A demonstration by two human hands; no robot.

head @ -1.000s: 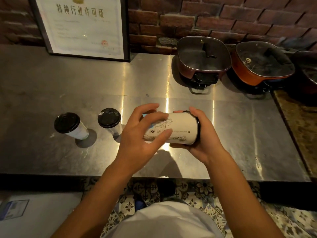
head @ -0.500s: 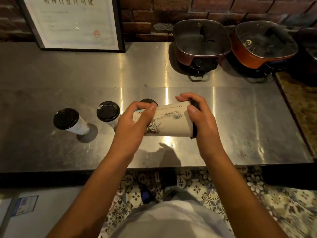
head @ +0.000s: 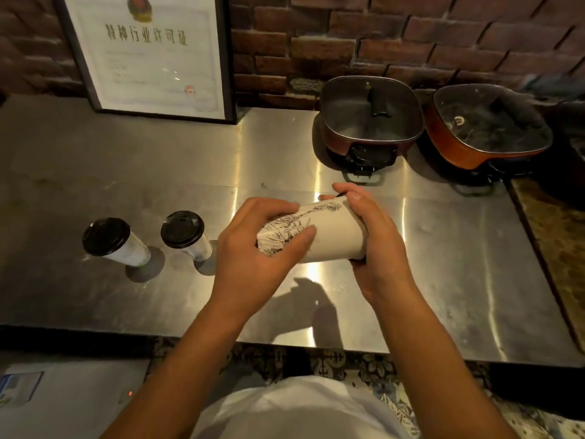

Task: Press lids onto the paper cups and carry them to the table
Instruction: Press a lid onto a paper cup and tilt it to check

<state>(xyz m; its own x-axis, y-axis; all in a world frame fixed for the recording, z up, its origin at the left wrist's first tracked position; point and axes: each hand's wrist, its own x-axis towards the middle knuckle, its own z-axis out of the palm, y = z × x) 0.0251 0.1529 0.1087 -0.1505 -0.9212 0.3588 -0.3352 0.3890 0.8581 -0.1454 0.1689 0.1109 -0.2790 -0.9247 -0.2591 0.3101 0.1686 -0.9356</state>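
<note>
Steel surface point(head: 443, 280), head view: both hands hold a printed paper cup point(head: 316, 236) sideways above it. Left hand point(head: 253, 258) fingers wrap its base; right hand point(head: 376, 245) cups its lidded end. Two lidded cups point(head: 110, 242) point(head: 186, 236) stand left.

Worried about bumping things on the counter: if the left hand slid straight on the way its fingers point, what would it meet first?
The left hand points right, along the paper cup it grips; it would probably first meet the right hand at the cup's lidded end.
</note>
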